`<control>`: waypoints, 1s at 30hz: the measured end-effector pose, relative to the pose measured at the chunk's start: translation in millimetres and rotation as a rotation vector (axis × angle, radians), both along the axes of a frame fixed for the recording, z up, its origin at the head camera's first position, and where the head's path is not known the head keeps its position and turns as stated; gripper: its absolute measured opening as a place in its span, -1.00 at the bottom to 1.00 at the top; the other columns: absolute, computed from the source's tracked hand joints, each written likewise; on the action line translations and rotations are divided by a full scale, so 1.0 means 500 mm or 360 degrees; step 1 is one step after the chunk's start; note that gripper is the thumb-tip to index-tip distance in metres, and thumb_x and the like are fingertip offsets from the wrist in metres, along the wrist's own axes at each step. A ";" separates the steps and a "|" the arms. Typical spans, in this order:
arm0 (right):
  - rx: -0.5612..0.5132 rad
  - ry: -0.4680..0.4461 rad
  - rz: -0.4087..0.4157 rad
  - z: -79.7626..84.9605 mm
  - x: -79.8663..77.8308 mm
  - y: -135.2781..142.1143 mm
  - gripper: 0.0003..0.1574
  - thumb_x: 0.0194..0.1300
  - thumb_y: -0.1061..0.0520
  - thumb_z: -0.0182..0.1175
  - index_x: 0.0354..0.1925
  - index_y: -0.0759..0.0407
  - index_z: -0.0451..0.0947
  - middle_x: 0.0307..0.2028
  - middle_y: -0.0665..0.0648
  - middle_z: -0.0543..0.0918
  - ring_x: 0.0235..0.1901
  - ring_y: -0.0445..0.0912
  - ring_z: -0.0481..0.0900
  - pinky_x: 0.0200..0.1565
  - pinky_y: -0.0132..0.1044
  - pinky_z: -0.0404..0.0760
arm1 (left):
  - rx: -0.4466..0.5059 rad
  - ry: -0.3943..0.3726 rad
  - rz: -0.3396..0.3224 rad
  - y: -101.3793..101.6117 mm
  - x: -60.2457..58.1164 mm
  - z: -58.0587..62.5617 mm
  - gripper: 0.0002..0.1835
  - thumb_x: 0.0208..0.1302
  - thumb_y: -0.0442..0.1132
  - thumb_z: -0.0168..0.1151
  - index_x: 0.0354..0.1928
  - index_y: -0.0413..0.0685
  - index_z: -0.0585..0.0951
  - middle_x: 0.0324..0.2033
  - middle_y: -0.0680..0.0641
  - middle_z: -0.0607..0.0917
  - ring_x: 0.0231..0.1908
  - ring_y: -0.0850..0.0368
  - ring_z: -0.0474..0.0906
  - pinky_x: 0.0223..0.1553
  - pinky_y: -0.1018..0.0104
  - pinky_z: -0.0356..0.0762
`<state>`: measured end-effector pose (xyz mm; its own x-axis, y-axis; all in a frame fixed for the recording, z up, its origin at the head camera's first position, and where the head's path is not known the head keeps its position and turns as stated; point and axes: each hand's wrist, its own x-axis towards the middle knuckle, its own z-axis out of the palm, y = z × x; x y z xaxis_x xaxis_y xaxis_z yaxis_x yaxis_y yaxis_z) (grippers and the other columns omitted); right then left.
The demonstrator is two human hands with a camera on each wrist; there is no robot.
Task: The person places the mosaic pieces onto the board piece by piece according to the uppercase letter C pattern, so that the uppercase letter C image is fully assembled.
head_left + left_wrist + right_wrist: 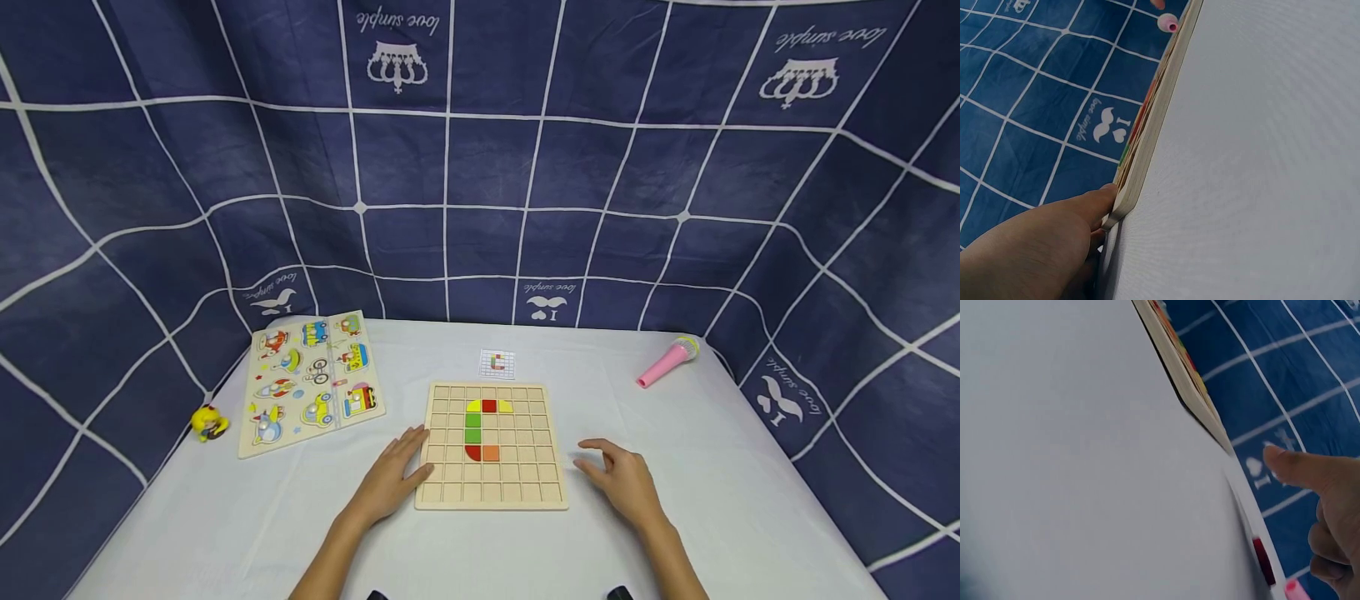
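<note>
A square wooden grid board lies flat on the white table. In its cells sit yellow rounded pieces, a red square, green squares, a red rounded piece and an orange square. Along the board's left edge rests my left hand, fingers extended and touching the wood; the left wrist view shows it at the board's corner. My right hand hovers just right of the board, thumb and index finger apart, nothing seen between them. A dark red thing shows near it, kind unclear.
Behind the board lies a small pattern card. A vehicle peg puzzle and a yellow figurine are at the left. A pink toy microphone lies back right. Blue checked cloth encloses the table.
</note>
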<state>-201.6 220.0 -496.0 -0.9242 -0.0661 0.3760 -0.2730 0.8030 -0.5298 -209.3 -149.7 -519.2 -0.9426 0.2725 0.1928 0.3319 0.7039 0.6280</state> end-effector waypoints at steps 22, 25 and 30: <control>0.0126 -0.0166 -0.0206 -0.018 0.027 0.111 -0.66 -0.11 -0.04 0.46 -0.31 0.03 0.67 -0.74 -0.10 0.21 -0.72 -0.25 0.10 -0.69 -0.40 0.09 | -0.0001 -0.0031 0.0006 0.001 -0.001 0.002 -0.37 0.27 -0.06 0.15 0.32 -0.15 0.29 0.32 -0.09 0.27 0.35 -0.01 0.02 0.36 0.13 -0.10; 0.0105 -0.0170 -0.0188 -0.020 0.023 0.110 -0.67 -0.08 -0.03 0.45 -0.31 0.04 0.66 -0.75 -0.10 0.21 -0.72 -0.26 0.10 -0.69 -0.41 0.09 | -0.0006 -0.0035 0.0007 0.001 -0.001 0.003 -0.37 0.27 -0.06 0.15 0.32 -0.15 0.29 0.32 -0.09 0.27 0.35 -0.01 0.02 0.36 0.13 -0.10; 0.0100 -0.0181 -0.0169 -0.023 0.014 0.105 -0.69 -0.05 -0.03 0.43 -0.30 0.03 0.67 -0.76 -0.09 0.21 -0.73 -0.26 0.08 -0.69 -0.42 0.09 | -0.0011 -0.0039 0.0006 0.000 -0.001 0.004 -0.37 0.27 -0.06 0.15 0.32 -0.16 0.29 0.32 -0.09 0.26 0.35 -0.02 0.02 0.36 0.13 -0.10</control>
<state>-194.8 272.4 -507.6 -0.9636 0.0142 0.2671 -0.1260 0.8567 -0.5002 -209.6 -149.6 -517.3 -0.9479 0.2705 0.1681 0.3142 0.7094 0.6309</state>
